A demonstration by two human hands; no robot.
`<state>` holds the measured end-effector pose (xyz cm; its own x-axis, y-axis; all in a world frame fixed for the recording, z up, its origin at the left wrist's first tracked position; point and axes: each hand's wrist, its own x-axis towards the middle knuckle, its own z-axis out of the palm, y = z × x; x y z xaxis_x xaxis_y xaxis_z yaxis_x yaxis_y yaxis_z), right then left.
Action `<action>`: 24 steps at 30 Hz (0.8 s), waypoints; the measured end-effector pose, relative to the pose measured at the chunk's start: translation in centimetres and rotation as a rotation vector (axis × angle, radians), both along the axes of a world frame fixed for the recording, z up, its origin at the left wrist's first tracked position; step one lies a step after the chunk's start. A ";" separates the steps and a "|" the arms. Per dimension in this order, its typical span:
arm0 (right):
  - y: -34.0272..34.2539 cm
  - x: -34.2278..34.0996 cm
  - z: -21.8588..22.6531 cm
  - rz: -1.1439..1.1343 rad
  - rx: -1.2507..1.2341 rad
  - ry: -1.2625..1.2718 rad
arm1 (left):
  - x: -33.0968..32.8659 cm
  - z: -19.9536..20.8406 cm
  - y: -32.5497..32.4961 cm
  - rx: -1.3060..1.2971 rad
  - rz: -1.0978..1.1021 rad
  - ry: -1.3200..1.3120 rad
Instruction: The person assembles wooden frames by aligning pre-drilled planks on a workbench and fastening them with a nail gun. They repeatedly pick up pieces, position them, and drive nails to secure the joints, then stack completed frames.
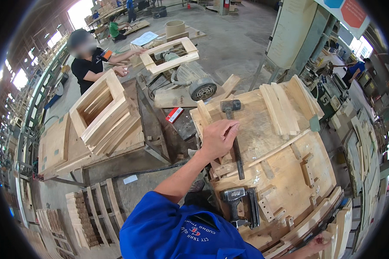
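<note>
My left hand is over the left part of the wooden workbench, its fingers curled together beside the mallet's handle. Whatever is inside those fingers, if anything, stays hidden. The mallet has a dark head and lies on the bench top, its handle pointing toward me. At the lower right, my right hand is closed around a pale wooden strip in an upright bunch; its fingertips are partly hidden. A nail gun rests on the near left of the bench.
Wooden blocks are fixed on the bench, with loose boards behind them. On the left table stand stacked wooden frames. A co-worker handles another frame near a motor. Slatted pallets lie on the floor.
</note>
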<state>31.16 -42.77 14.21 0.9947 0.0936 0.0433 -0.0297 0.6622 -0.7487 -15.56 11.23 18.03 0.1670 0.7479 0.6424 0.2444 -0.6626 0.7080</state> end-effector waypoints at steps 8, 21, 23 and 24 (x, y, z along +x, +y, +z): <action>8.4 -10.2 -2.9 -0.021 -0.384 -0.218 | 1.1 -0.5 0.2 0.139 0.048 0.083; 28.6 -18.0 -9.0 0.961 0.137 0.336 | 0.7 -0.9 0.2 0.014 -0.002 0.092; 30.2 -17.5 -11.3 1.070 0.192 0.385 | 1.4 -0.8 0.2 0.020 -0.023 0.075; 31.1 -17.6 -12.1 1.127 0.224 0.414 | 1.7 -0.7 0.2 0.016 -0.033 0.065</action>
